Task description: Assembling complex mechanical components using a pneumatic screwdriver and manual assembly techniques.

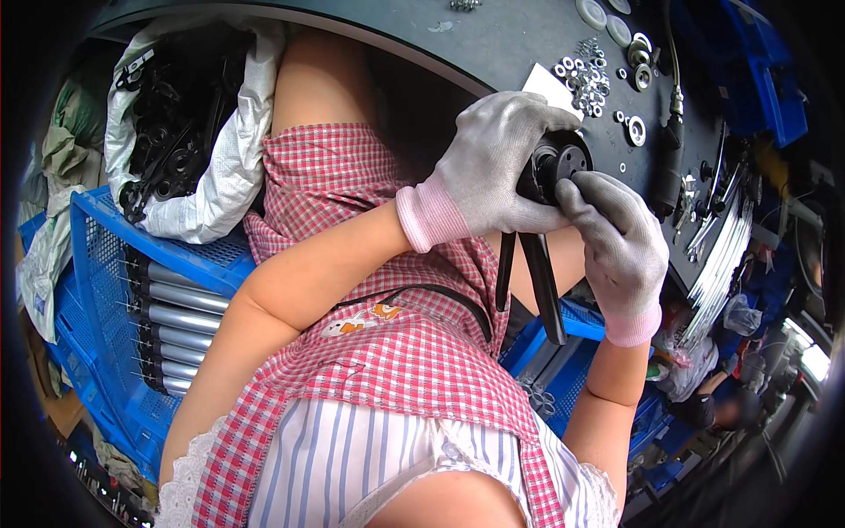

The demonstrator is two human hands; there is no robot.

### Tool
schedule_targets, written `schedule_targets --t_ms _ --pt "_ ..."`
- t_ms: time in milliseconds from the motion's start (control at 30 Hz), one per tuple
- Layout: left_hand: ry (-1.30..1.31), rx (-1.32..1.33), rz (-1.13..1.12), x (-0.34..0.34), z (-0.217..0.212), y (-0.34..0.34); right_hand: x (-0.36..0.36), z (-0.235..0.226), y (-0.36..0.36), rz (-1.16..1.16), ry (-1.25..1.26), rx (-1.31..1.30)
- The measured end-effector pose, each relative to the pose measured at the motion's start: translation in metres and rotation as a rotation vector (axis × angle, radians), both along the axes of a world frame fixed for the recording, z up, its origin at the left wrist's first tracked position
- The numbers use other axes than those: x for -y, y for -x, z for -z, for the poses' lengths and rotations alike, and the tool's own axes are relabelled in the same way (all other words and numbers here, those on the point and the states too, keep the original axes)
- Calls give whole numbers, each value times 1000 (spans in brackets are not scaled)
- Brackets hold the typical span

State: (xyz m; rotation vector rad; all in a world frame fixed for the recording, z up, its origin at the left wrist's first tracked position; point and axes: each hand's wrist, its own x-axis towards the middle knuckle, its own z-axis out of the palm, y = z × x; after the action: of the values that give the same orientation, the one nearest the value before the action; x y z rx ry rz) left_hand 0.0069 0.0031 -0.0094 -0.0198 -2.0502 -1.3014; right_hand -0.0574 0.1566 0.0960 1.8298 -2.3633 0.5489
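Observation:
Both my hands wear grey-coated gloves with pink cuffs and meet above my lap, near the table edge. My left hand (497, 163) is closed around a black part (539, 282), which has a round head and two long legs hanging down. At the head's round face, with small holes in it, are the bent fingertips of my right hand (620, 242), pressed together. Whether a small piece sits between those fingertips is hidden.
On the dark table (387, 26) lie small metal rings and nuts (585, 84), white discs (591, 12) and a hanging power driver (671, 158). Thin metal rods (726, 238) lie right. A white sack (207, 198) of black parts rests on a blue crate (97, 290) holding silver tubes (189, 319).

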Motion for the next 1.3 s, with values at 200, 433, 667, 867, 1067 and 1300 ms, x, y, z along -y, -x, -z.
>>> schedule_targets --t_ms 200,433,667,867,1067,1300 --pt "-21 -10 9 -1 2 1 2 -6 4 -21 -69 58" --pt "-6 -13 -7 0 2 1 4 -10 14 -117 -118 15" --pt "-26 16 34 -2 -1 1 -3 -5 37 -214 -187 148" --pt "-27 22 46 3 0 -3 -4 -2 17 -75 -187 -48" --pt "2 43 47 6 -3 -5 -3 4 11 1 -158 -37" --pt "45 49 23 7 -7 -2 -3 -6 18 7 -251 112"
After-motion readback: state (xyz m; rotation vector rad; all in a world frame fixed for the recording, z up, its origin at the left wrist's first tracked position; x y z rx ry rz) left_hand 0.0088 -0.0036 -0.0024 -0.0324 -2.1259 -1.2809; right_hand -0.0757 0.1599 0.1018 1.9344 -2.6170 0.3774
